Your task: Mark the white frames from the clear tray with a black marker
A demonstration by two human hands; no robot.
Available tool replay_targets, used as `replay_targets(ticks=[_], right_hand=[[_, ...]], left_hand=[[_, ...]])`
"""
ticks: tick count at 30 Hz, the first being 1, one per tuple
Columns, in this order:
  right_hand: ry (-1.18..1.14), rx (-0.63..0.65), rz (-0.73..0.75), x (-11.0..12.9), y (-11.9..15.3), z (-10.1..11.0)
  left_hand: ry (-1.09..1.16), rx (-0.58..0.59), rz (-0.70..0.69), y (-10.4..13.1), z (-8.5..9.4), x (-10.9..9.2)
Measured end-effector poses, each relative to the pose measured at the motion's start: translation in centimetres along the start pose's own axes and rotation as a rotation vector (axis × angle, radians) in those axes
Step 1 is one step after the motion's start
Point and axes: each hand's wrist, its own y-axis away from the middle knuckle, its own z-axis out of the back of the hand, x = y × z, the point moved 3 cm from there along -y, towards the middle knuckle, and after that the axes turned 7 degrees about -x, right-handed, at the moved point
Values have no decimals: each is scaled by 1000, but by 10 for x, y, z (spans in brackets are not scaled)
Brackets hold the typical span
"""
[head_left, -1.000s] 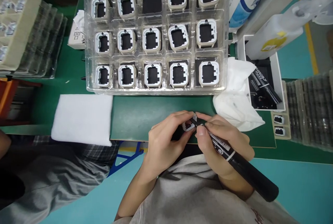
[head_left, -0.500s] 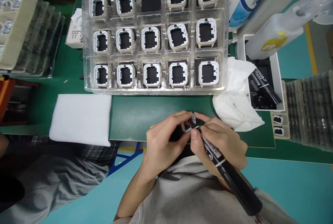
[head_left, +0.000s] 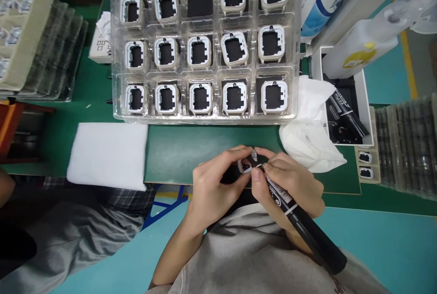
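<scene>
Head view: versus half a second ago the black marker (head_left: 300, 223) sits a touch further right with its rear end lower right, tip at the same spot; a second ago the barrel reached further right and lay flatter, so it has swung steeper, hands otherwise barely shifted, tray unchanged. Left hand (head_left: 213, 185) is curled narrow, fingertips and thumb pinching a small white frame part (head_left: 244, 165) just above the near edge of the dark green mat (head_left: 191, 153); only a sliver of the part shows between the fingers. Right hand (head_left: 288, 185) is closed in a pen grip on the marker, thumb and forefinger near the tip, tip touching the part, barrel running down-right over the grey shirt (head_left: 252, 257). Both hands meet at the part, fingertips touching. Behind them a clear plastic tray (head_left: 118, 103) holds three rows of white square frames, one top-row cell showing only a black insert. White foam pad (head_left: 107, 155) lies left of the hands on the mat edge, crumpled white cloth (head_left: 312, 137) right of them, just beside the tray corner. White box (head_left: 367, 98) with more black markers further right. Another person's grey sleeve (head_left: 68, 239) at lower left, well apart
</scene>
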Motion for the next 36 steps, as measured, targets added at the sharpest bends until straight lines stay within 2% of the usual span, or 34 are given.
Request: replay_targets(ticks=[6,12,18,29,36], right_hand=[[-10,-52,-64,-1,2,1],[15,10,10,0,4,0],[32,-61,-12,-1,3,0],[-28,-42,-85,-1,4,1],[-19,-52,-88,-4,5,0]], left_hand=[[3,1,17,0,-1,1],[-3,15,40,-1,0,2],[8,16,24,-1,0,1],[41,39,204,-1,1,3],[38,38,199,0,1,3]])
